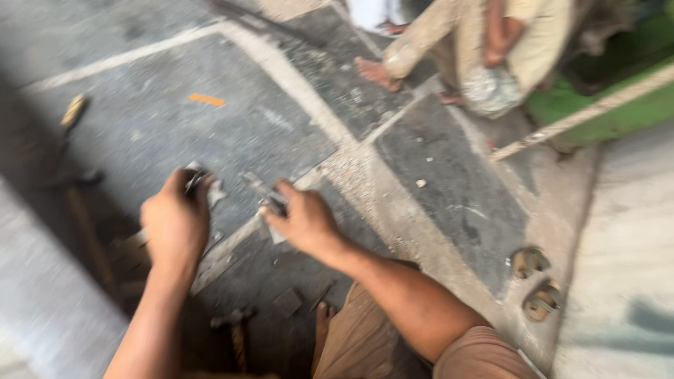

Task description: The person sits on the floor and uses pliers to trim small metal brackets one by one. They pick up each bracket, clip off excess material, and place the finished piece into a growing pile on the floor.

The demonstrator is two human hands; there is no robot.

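Head view. Left hand (175,223) closed around a small metal piece (195,177); right hand (303,221) pinching a second metal piece (270,200), both low over the stone floor (175,119) (dark slabs, pale joints). Open floor lies ahead; a wall edges the left. One hammer (237,330), two sandals (535,281), one crouching person (484,49).

Soft, even daylight, brighter toward the upper right, with no glare. Heavy motion blur smears the whole view: both hands, the floor (210,119) and its pale lines lack sharp edges. The lower left lies in dim shadow.
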